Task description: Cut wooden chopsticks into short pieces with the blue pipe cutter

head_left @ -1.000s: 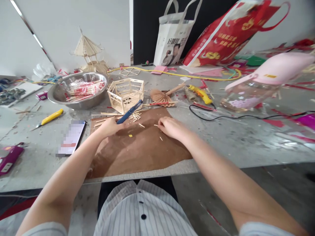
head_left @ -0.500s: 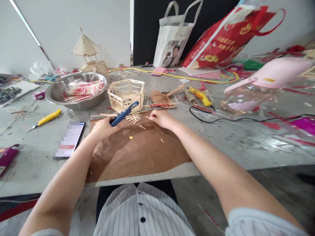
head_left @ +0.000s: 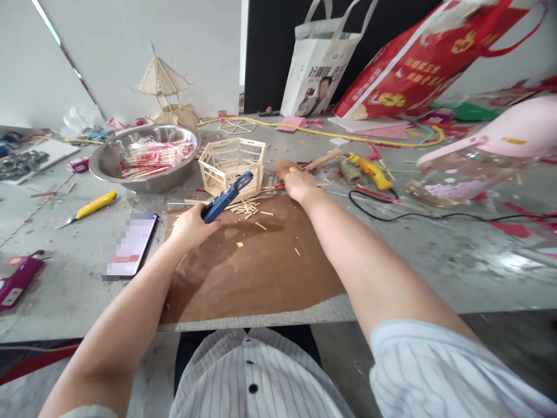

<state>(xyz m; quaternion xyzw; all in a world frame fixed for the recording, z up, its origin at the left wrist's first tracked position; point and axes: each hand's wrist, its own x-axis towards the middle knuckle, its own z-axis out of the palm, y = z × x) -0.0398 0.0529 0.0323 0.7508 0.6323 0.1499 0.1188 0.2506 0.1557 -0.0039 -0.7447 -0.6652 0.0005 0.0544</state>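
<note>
- Our left hand point(head_left: 191, 228) grips the blue tool point(head_left: 224, 200) by its near end, head pointing away from us, presumably for a steady hold.
- Our right hand point(head_left: 300, 184) is at the fan point(head_left: 285, 167), fingertips hidden; we cannot tell whether it grasps anything.
- Short sticks point(head_left: 246, 209) lie heaped at the cloth's far edge, near the frame point(head_left: 234, 169), probably for easy reach.
- The brown cloth point(head_left: 261, 273) likely shields our desk point(head_left: 391, 261).

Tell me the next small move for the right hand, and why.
I'd likely pinch the red stick near the fan: the right hand is right beside it, its hold unclear, the left hand holds the blue tool, and short sticks lie on the brown cloth.
</note>
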